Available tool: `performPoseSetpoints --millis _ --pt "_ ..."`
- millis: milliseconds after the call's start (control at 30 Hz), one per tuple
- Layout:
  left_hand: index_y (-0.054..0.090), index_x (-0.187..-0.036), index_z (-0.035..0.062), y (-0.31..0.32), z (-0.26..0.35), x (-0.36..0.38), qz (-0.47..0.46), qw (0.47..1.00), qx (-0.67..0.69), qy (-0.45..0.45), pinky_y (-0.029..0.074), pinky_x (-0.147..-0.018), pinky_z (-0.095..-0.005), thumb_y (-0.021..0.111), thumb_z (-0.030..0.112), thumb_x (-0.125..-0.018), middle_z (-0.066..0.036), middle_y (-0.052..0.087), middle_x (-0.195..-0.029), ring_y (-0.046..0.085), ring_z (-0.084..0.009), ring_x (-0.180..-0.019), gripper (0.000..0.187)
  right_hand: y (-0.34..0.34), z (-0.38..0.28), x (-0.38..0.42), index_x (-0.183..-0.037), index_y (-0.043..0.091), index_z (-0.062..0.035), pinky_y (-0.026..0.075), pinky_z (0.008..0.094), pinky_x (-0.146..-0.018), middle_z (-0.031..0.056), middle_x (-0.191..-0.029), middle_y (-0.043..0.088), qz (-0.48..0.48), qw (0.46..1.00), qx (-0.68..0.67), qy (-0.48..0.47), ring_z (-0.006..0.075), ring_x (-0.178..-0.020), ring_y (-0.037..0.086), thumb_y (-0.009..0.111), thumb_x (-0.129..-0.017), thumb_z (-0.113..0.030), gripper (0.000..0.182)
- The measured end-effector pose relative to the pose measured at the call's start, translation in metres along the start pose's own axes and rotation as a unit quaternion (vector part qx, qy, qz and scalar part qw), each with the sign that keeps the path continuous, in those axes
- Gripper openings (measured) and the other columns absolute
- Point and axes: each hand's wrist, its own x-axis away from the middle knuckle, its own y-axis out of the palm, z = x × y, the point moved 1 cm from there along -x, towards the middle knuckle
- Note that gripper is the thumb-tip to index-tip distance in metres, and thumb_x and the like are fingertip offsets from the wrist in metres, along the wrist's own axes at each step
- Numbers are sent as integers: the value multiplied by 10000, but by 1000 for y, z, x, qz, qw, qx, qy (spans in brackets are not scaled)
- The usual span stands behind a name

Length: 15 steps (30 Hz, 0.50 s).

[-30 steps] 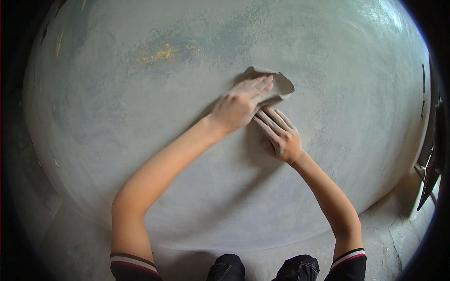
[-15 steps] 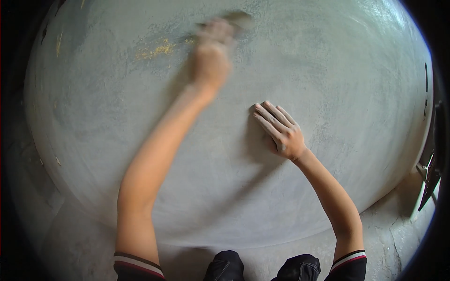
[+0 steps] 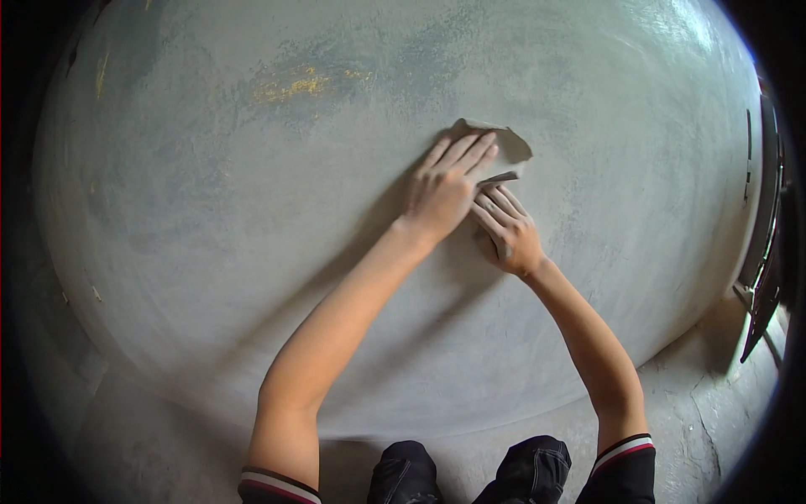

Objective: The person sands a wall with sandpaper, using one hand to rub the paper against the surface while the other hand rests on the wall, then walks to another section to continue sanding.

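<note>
A large curved grey surface [image 3: 336,210] fills most of the view, with a yellow patch [image 3: 304,86] at its upper left. My left hand [image 3: 445,185] presses a bent piece of sandpaper [image 3: 514,144] against it near the middle; the sheet's edges curl up past the fingertips. Just to the right and lower, my right hand [image 3: 509,228] lies on the same surface with fingers stretched out, its fingertips close to the sheet's lower curled edge. Pale dust coats the fingers of both hands.
Grey concrete floor [image 3: 684,420] shows below the curved surface, with a crack at the right. My knees in dark trousers [image 3: 533,470] are at the bottom edge. A dark object with a pointed end [image 3: 760,315] stands at the far right.
My left hand has moved down and to the right with the sandpaper, from beside the yellow patch to beside my right hand. My right hand has stayed nearly in place.
</note>
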Motion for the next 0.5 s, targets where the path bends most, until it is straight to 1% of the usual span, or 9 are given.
performPoseSetpoints --millis 100,167,233,300,333,400,433,467,500 --pt "491 -1359 88 -9 -9 5 -14 1000 11 18 305 -1117 -444 585 138 -826 -45 430 -1454 406 -213 -1335 543 -20 -25 -9 -1058 614 -42 497 378 -850 141 -1134 616 33 999 -27 29 301 -1073 578 627 -624 -4 437" --pt "450 -1389 81 -14 -11 7 -28 999 22 31 272 -1134 -448 582 156 -828 -57 401 -1474 374 -217 -1358 581 -36 -41 -12 -1052 620 7 474 406 -922 185 -1079 627 -65 983 -125 116 356 -1059 580 575 -669 43 388" --pt "358 -1435 50 -17 -15 7 -69 995 63 43 212 -1158 -458 569 204 -844 -100 341 -1502 316 -243 -1389 646 -43 -47 -41 -1149 569 19 479 419 -915 205 -1182 576 -11 993 -99 64 360 -1117 539 591 -703 24 447" --pt "273 -1454 1 -25 -14 5 -166 985 35 32 200 -1164 -460 539 201 -868 -141 286 -1520 228 -272 -1424 674 -37 -44 -69 -1328 454 -8 424 414 -1016 267 -1379 408 66 986 34 152 390 -1282 407 604 -800 -209 585" --pt "249 -1464 9 -29 -17 9 -134 988 80 24 201 -1164 -452 557 203 -857 -147 256 -1530 209 -274 -1430 707 -32 -41 -72 -1328 454 -8 424 414 -1016 267 -1379 408 64 985 39 158 390 -1282 407 604 -800 -209 585" --pt "226 -1473 16 -42 -28 20 -100 986 131 22 203 -1165 -443 575 204 -846 -153 226 -1540 190 -277 -1436 742 -19 -37 -71 -1456 221 28 296 482 -1110 317 -1501 153 -29 976 78 202 466 -1394 179 497 -879 -404 772" --pt "200 -1483 21 -52 -31 28 -149 987 66 14 181 -1176 -425 565 216 -862 -136 188 -1554 171 -258 -1443 746 -27 -49 -76 -1478 79 51 179 524 -1148 326 -1520 35 -127 961 60 239 492 -1411 34 416 -896 -507 874" --pt "174 -1492 26 -62 -34 38 -196 981 1 5 160 -1187 -406 555 227 -877 -118 150 -1569 152 -238 -1449 751 -14 -52 -70 -1481 82 44 167 533 -1147 324 -1520 41 -102 966 81 222 495 -1410 30 430 -895 -498 870" --pt "180 -1495 35 -75 -36 51 -174 985 12 -11 170 -1179 -416 544 245 -888 -127 153 -1568 154 -245 -1450 738 0 -51 -63 -1483 85 36 154 542 -1145 323 -1520 47 -76 970 103 204 497 -1409 25 445 -894 -489 868"
